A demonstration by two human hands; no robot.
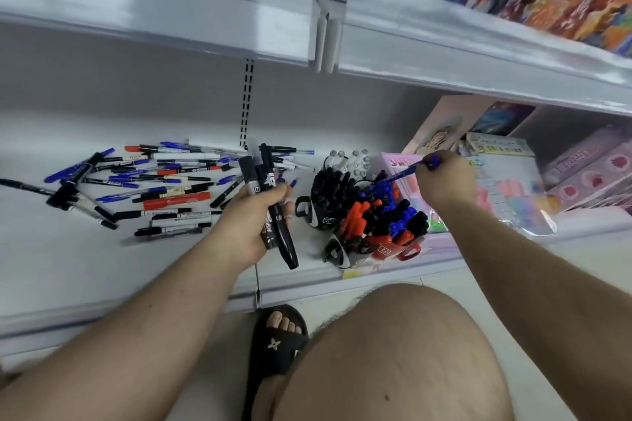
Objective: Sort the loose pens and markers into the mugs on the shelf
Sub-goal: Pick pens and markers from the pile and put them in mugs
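From the head view, a white shelf (pixel 102 249) is seen from above, with an upper shelf (pixel 444 55) overhanging its back part. A loose pile of pens (pixel 154 178), black, blue and red, is scattered over the left half of the shelf, some overlapping.

The left hand (pixel 254 215) is held above the shelf between the pile and the mugs; its fingers are curled round a bundle of black markers (pixel 270 202), which stick out above and below the fist. Part of the pile's right edge is hidden behind this hand and bundle.

Right of it a black mug (pixel 321 215) stands packed with black caps. Just behind it a cluster of grey-capped markers (pixel 349 159) is seen; their holder is hidden. In front and to the right, a mixed mass of red, blue and black markers (pixel 386 215) fills further mugs near the shelf edge, of which only a red mug (pixel 393 248) and a dark handle can be made out.

The right hand (pixel 444 178) is raised over this mass, a blue pen (pixel 407 171) pinched in its fingertips and slanted down to the left, its tip just above the markers.

Pink packages (pixel 588 174) crowd the right end of the shelf, touching or just behind the mugs. A sandalled foot (pixel 277 338) and a bare knee (pixel 393 352) are seen below.
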